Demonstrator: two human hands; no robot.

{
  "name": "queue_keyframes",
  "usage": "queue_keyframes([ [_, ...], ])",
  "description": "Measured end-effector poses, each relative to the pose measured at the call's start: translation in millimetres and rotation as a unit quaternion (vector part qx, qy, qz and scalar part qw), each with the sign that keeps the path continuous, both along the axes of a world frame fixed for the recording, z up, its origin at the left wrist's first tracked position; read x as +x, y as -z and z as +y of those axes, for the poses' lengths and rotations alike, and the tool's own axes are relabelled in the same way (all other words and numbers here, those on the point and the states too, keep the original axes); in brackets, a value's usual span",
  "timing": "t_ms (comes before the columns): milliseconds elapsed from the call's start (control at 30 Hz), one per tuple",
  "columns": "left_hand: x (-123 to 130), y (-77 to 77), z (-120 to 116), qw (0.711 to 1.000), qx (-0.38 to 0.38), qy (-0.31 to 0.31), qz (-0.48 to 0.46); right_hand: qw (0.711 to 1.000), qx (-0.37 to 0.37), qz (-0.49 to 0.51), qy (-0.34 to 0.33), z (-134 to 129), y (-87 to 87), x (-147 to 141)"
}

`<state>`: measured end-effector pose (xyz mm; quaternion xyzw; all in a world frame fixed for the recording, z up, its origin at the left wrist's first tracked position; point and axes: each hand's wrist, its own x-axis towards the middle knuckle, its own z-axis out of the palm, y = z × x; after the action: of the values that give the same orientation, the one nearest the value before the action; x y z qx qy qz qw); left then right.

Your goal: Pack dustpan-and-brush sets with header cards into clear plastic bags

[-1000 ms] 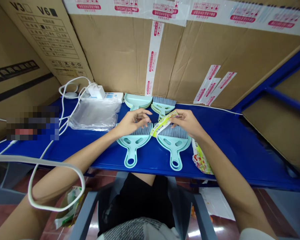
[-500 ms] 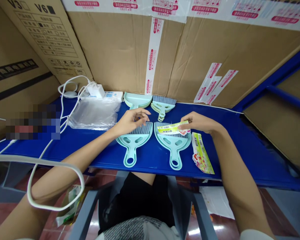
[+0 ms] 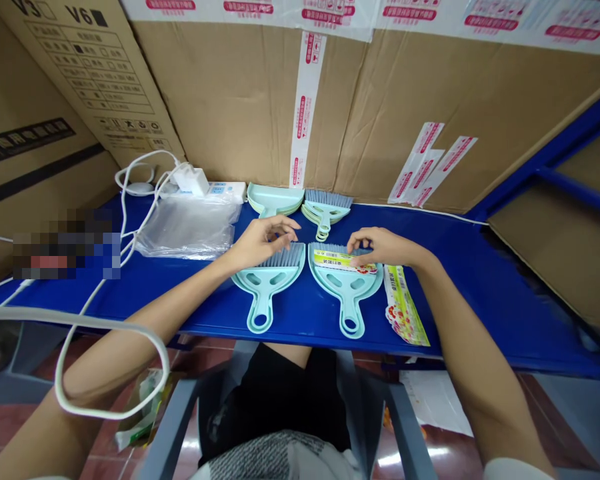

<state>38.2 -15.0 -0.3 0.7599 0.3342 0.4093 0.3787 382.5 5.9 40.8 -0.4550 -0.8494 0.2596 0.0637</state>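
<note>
Two mint dustpans with matching brushes nested in them lie side by side, the left set (image 3: 263, 288) and the right set (image 3: 349, 291). Across the bristles of the right set lies a yellow and white label card (image 3: 336, 259). My right hand (image 3: 380, 245) is over that card's right end, fingers apart, fingertips close to it. My left hand (image 3: 269, 240) hovers above the left set's bristles with its fingers curled loosely apart and nothing in them. A pile of more cards (image 3: 404, 305) rests to the right of the right set.
Stacked dustpans (image 3: 275, 199) and stacked brushes (image 3: 327, 208) stand at the back of the blue table (image 3: 300, 320), against a cardboard wall. Clear plastic bags (image 3: 190, 227), a power strip (image 3: 227, 192) and white cables occupy the left side. A cable loop hangs over my left forearm.
The label card has come down flat and straight on the right set's bristles. My right hand has let go of it and shifted slightly left. My left hand is almost unmoved.
</note>
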Motion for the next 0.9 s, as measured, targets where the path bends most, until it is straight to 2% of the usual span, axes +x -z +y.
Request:
queue_keyframes([
  [167, -1, 0.3, 1, 1.0, 0.002, -0.004, -0.003, 1.0, -0.002, 0.005, -0.01, 1, 3.8, -6],
  [267, -1, 0.8, 1, 1.0, 0.005, -0.001, -0.008, 1.0, 0.001, 0.019, -0.005, 0, -1.3, -2],
  [433, -2, 2.0, 2, 1.0, 0.016, 0.002, -0.013, 0.998, 0.003, 0.004, 0.068, -2, -23.6, 38],
  [533, -1, 2.6, 1, 1.0, 0.02, -0.001, -0.017, 0.994, -0.071, -0.04, 0.071, -1, -30.6, 66],
  [633, 0, 3.2, 0, 1.0, 0.014, -0.001, -0.018, 0.984, -0.151, -0.071, 0.059, 2, -26.0, 77],
  [700, 0, 3.7, 0, 1.0, 0.012, 0.0, -0.021, 0.978, -0.178, -0.085, 0.062, 5, -19.5, 75],
  [800, 0, 3.6, 1, 1.0, 0.015, -0.007, -0.024, 0.978, -0.183, -0.083, 0.062, 10, -12.0, 70],
  [900, -1, 2.1, 2, 0.999, 0.021, -0.023, -0.029, 0.981, -0.174, -0.069, 0.055, 11, -13.7, 69],
])
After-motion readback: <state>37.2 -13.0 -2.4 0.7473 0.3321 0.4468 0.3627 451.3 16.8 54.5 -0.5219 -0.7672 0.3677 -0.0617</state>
